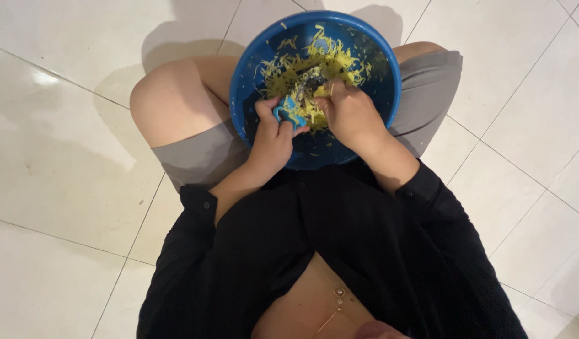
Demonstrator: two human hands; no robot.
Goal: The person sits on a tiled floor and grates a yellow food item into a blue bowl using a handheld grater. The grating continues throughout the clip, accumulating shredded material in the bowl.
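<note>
A small blue grater [288, 112] is sitting low in the blue plastic basin [251, 75], at about 7 o'clock from the basin's centre, and the left hand [272, 135] is wrapping its curled fingers tightly around the tool's near end. The grater's long axis is running roughly from 8 o'clock up toward 2 o'clock, pointing away from that grip and into the heap. The right hand [349, 112] is pressing in from 4 o'clock, fingers bunched and pinching a pale yellow piece [321, 91] against the tool's far end; it is the hand lying nearer the heap, touching it. Yellow shreds [302, 69] are piling up in the basin's upper half, from 10 to 1 o'clock, with stray strands clinging to the inner wall. The basin is resting between the person's bare knees [170, 94], above grey shorts [195, 157] and black sleeves [195, 207], on a white tiled floor [63, 188].
</note>
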